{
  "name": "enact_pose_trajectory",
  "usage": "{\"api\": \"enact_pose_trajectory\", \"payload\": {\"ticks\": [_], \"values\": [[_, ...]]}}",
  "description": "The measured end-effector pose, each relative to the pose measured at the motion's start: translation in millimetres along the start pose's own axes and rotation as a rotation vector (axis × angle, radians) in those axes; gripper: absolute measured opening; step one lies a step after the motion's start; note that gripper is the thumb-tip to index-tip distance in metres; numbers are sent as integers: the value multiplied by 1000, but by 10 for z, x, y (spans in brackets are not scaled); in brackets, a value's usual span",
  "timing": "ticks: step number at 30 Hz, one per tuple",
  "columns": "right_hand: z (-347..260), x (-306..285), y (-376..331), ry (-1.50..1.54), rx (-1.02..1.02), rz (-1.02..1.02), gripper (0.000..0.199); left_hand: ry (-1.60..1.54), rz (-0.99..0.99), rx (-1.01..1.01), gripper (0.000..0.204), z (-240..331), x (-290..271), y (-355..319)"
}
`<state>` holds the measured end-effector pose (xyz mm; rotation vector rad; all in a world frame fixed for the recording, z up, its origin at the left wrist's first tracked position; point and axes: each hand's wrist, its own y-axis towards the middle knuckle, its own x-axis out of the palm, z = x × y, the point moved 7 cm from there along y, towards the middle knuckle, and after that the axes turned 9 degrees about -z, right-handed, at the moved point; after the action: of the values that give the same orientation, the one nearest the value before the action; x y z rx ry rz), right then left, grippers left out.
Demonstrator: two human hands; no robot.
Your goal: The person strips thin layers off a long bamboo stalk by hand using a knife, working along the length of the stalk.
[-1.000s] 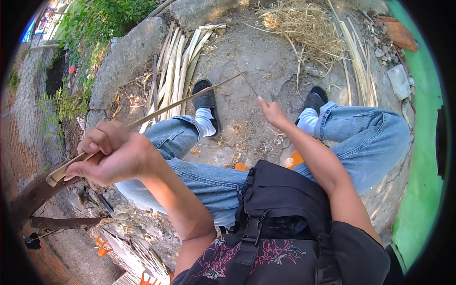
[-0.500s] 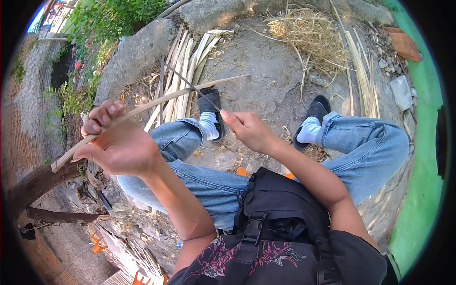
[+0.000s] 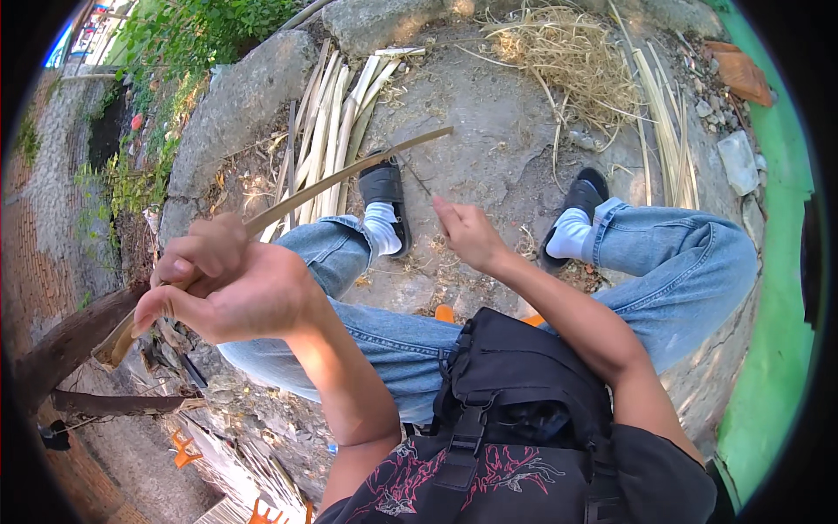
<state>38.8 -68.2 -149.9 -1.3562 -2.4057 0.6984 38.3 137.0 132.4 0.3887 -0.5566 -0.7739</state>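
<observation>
Head view, left hand [image 3: 231,293] lowered, bamboo strip [image 3: 349,170] flatter

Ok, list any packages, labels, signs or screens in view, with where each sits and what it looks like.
No packages, labels, signs or screens are in view.
The nearest thing to print is a red branching graphic on the black shirt, bottom centre below the black chest bag.
The left hand grips a plain bamboo strip; it carries no marking.

Hard daylight falls from above, casting sharp shadows on the ground [image 3: 489,113], while fisheye bending curves the edges, a black rim frames everything, and the left hand [image 3: 231,284] blurs slightly.
</observation>
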Motion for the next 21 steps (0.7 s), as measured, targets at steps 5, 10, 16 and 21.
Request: {"api": "enact_pose_trajectory", "payload": {"ticks": [5,10,16,21], "values": [[-272,77,-35,21,-247,15,60,60,25,-9,57,56,-41,32],[292,-269,285,-126,-52,123,60,65,66,10,55,17,-60,19],[715,-549,471,-147,51,143,68,42,42,-16,56,-30,-50,60],[449,-344,420,-197,-3,154,68,67,84,-17,57,60,-98,64]]}}
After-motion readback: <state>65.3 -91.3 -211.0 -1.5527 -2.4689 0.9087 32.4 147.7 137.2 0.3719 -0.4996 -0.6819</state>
